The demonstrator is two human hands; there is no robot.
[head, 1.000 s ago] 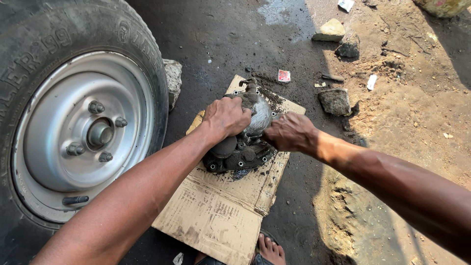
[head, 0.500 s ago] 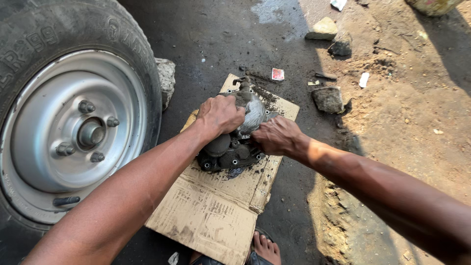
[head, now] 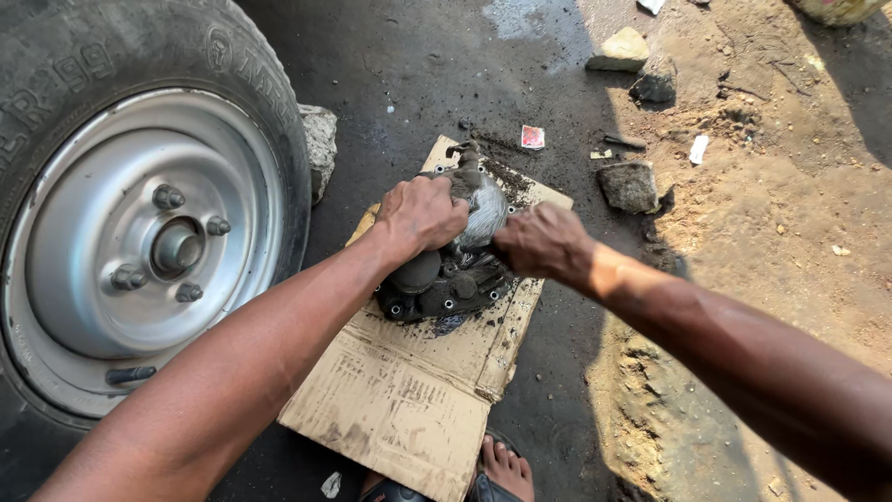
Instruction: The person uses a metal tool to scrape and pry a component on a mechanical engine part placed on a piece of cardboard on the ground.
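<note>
Gripping the greasy part (head: 446, 279) as before, left hand (head: 423, 212) stays clenched on top; right hand (head: 544, 244) now grasps its side, closer in.

Greasy dark metal casting (head: 446, 284) on cardboard (head: 400, 400)

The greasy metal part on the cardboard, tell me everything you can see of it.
The metal part is a dark, grimy casting, black with grease, with rounded humps and a flange with small bolt holes along its near edge. A paler, greyish patch shows on top between the hands. It lies on a flattened sheet of cardboard on the ground, beside a wheel. The left hand presses on its top; the right hand holds its right side.
</note>
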